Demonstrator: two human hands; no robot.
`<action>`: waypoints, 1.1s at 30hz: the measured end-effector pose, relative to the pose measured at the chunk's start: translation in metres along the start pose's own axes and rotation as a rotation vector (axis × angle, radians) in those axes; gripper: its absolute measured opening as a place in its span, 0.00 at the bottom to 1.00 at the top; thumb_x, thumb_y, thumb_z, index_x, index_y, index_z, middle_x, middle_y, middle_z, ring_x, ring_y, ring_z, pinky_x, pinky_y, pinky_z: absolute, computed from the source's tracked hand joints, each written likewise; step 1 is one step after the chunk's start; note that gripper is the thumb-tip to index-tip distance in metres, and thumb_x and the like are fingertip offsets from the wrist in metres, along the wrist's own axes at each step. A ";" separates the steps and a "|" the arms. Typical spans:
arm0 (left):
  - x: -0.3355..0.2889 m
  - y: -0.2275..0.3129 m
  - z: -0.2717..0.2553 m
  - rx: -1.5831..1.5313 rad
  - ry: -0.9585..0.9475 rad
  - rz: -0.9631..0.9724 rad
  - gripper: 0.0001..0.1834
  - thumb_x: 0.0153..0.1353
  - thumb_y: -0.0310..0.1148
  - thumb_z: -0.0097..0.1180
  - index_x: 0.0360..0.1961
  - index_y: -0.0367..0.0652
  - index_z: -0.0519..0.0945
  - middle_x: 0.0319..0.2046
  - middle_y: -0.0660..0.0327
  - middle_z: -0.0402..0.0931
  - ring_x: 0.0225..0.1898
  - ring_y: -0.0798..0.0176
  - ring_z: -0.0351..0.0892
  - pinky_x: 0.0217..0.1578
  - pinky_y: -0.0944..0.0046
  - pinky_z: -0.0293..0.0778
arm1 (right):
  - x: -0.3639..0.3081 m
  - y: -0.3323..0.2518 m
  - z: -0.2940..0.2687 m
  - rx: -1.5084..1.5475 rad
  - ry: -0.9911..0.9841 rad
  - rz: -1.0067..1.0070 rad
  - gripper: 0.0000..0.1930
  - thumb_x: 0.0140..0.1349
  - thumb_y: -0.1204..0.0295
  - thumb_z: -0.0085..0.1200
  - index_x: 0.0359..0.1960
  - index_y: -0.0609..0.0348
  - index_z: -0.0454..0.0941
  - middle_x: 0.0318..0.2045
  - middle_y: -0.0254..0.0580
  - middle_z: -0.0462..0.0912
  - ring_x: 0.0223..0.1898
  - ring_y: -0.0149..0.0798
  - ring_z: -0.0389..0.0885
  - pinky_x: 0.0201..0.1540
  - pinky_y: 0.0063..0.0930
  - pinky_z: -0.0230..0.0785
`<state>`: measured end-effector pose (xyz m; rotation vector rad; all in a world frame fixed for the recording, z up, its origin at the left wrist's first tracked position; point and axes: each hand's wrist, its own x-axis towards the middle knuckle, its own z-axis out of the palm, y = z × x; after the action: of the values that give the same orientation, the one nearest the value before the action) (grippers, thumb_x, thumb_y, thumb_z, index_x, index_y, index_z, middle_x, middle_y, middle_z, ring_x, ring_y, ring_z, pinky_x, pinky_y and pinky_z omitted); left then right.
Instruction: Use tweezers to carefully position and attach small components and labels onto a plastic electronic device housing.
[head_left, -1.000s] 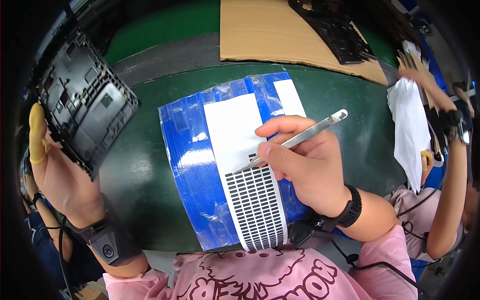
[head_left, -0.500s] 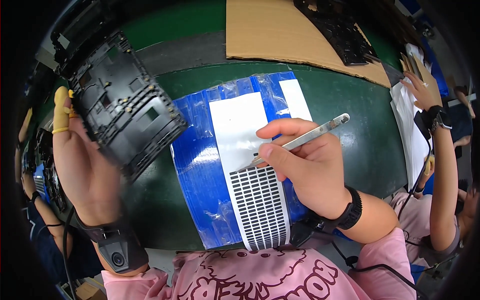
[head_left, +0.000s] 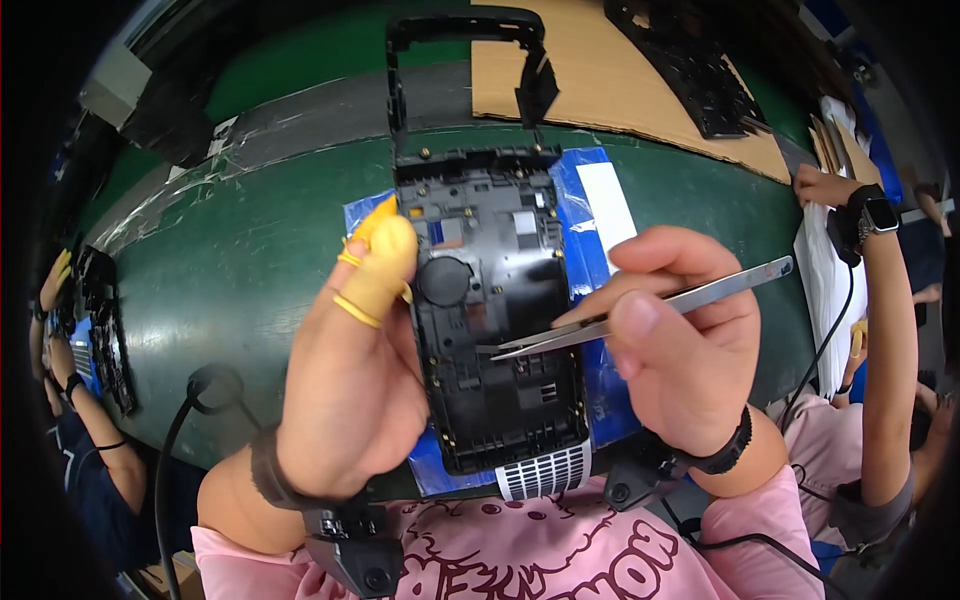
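My left hand (head_left: 345,390), with yellow finger cots on the thumb and a finger, grips a black plastic housing (head_left: 520,290) by its left edge. The housing stands in front of me, with an open frame at its far end and small brass inserts. In my right hand (head_left: 690,350) is a pair of metal tweezers (head_left: 735,284), slanting down to the left. Their tips lie over the housing's lower middle; whether they pinch anything is too small to tell. Below the housing's near end shows a white sheet of small black stickers (head_left: 545,475), mostly covered.
Under the housing lies a blue board (head_left: 612,400) with a white strip (head_left: 606,205) on the green table (head_left: 230,310). Brown cardboard (head_left: 620,118) bears black plastic parts (head_left: 690,75) at the back. Other people's hands are at both sides, near white sheets (head_left: 822,290) and dark parts (head_left: 105,320).
My left hand has brought the housing from the left to the middle, over the sticker sheet. The tweezers have moved off the sheet and right, and their tips now lie over the housing.
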<state>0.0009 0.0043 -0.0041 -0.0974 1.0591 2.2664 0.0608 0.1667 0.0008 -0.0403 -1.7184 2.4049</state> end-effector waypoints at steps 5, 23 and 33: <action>-0.003 -0.006 0.012 0.090 0.061 0.030 0.24 0.61 0.45 0.41 0.52 0.40 0.63 0.47 0.56 0.69 0.47 0.62 0.71 0.47 0.62 0.69 | 0.003 -0.002 0.002 0.007 0.002 0.039 0.14 0.53 0.79 0.49 0.42 0.67 0.66 0.22 0.44 0.76 0.19 0.25 0.68 0.25 0.17 0.63; -0.006 -0.008 0.011 0.050 0.062 0.071 0.23 0.61 0.44 0.43 0.53 0.41 0.62 0.47 0.58 0.68 0.47 0.62 0.71 0.47 0.62 0.68 | 0.002 0.002 -0.003 0.091 0.004 0.090 0.12 0.53 0.83 0.51 0.41 0.69 0.71 0.28 0.38 0.78 0.27 0.21 0.73 0.27 0.11 0.63; -0.005 -0.009 0.010 0.050 0.050 0.069 0.23 0.62 0.43 0.41 0.53 0.41 0.62 0.47 0.57 0.68 0.48 0.63 0.70 0.48 0.62 0.68 | 0.004 0.005 -0.001 0.086 0.031 0.102 0.12 0.53 0.83 0.51 0.41 0.68 0.71 0.27 0.38 0.78 0.25 0.20 0.72 0.25 0.10 0.62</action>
<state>0.0117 0.0133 -0.0016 -0.0989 1.1607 2.3079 0.0560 0.1663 -0.0039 -0.1554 -1.6351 2.5342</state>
